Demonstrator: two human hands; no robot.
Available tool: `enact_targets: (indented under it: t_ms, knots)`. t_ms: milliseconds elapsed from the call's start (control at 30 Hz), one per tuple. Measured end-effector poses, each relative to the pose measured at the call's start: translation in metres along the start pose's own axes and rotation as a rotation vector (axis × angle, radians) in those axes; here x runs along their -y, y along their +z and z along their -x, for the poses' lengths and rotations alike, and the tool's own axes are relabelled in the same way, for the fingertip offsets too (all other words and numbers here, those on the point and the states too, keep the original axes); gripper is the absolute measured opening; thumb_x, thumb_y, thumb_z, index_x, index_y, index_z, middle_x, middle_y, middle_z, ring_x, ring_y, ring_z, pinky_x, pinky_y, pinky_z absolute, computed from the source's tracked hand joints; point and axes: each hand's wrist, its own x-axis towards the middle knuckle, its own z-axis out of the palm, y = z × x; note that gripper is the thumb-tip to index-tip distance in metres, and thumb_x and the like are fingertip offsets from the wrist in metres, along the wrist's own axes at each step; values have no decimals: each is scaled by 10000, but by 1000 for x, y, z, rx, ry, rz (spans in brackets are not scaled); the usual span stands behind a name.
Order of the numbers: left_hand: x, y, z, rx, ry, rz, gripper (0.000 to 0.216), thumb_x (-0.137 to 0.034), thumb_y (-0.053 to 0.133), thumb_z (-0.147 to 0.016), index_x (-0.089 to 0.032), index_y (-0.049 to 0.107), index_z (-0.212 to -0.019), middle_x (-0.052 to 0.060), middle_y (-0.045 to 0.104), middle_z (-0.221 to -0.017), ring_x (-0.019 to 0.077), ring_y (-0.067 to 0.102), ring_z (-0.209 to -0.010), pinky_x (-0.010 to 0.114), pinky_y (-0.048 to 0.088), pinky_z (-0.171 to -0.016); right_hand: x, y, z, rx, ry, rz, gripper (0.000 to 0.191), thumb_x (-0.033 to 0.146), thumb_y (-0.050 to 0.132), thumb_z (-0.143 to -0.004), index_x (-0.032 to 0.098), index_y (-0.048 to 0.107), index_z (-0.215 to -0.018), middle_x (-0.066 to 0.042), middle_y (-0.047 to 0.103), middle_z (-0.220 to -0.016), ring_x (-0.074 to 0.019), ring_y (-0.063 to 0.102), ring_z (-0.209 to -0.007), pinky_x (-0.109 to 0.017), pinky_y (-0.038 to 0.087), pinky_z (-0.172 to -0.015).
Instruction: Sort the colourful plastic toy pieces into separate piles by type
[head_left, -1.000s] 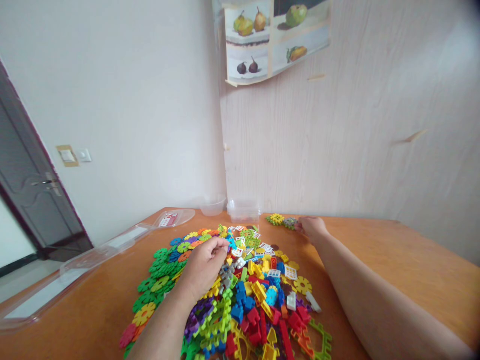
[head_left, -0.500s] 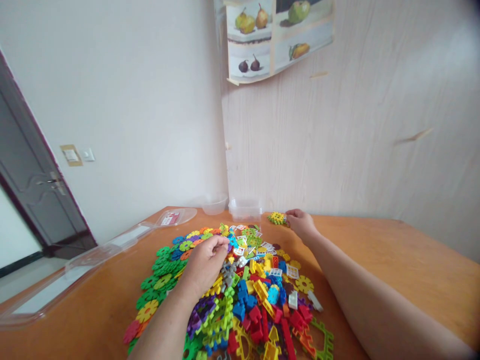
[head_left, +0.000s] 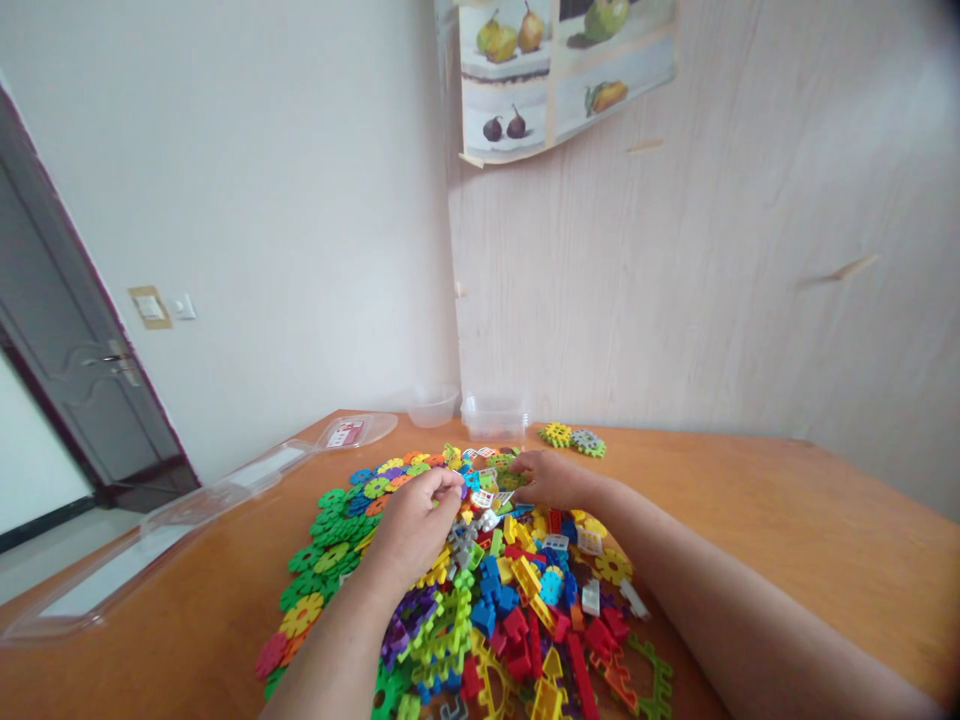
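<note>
My left hand (head_left: 421, 522) hovers over the middle of a pile of plastic building pieces, thumb and fingertips pressed together. Whatever lies in that pinch is hidden. Reaching in from the right, my right hand (head_left: 556, 482) is at the back of the pile, its fingers loosely spread beside light green gear pieces (head_left: 504, 470) and white lattice pieces (head_left: 484, 498). Behind it on the table stand a yellow gear piece (head_left: 556, 434) and a grey gear piece (head_left: 587, 441), each with green beneath.
Green flower discs (head_left: 330, 530) cover the pile's left side; blue blocks (head_left: 491, 595) and red blocks (head_left: 517, 640) lie nearer. Clear plastic tubs (head_left: 495, 418) and a round bowl (head_left: 433, 407) stand by the wall. Clear lids (head_left: 202, 510) line the left table edge.
My right hand has left the grey gear piece beside the yellow one and come back left and nearer, over the pile. My left hand has stayed almost in place.
</note>
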Motion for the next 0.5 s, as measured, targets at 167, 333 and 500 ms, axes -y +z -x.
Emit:
enact_targets:
  t_ms: [167, 333, 500]
  knots:
    - [-1, 0, 0, 0, 19, -5, 244, -387, 518, -912, -237, 699, -977, 10, 735, -991, 207, 676, -932, 301, 484, -808, 0, -3, 0, 9, -11, 52, 270, 280, 647, -742, 200, 733, -986, -50, 726, -934, -193, 628, -811, -256, 420, -682]
    - [-2, 0, 1, 0, 37, -20, 248, -375, 508, -915, -235, 700, -985, 10, 736, -994, 206, 676, -933, 299, 484, -810, 4, -4, 0, 24, -12, 105, 341, 389, 694, -721, 193, 724, -998, -81, 719, -1014, -219, 617, -868, -269, 416, -695]
    - [-1, -1, 1, 12, 40, -24, 252, -378, 500, -920, -233, 698, -976, 6, 735, -983, 201, 673, -927, 295, 486, -808, 7, -7, 1, 45, -3, 67, 206, 315, 693, -706, 191, 724, -868, -38, 712, -878, -184, 595, -806, -244, 393, -658]
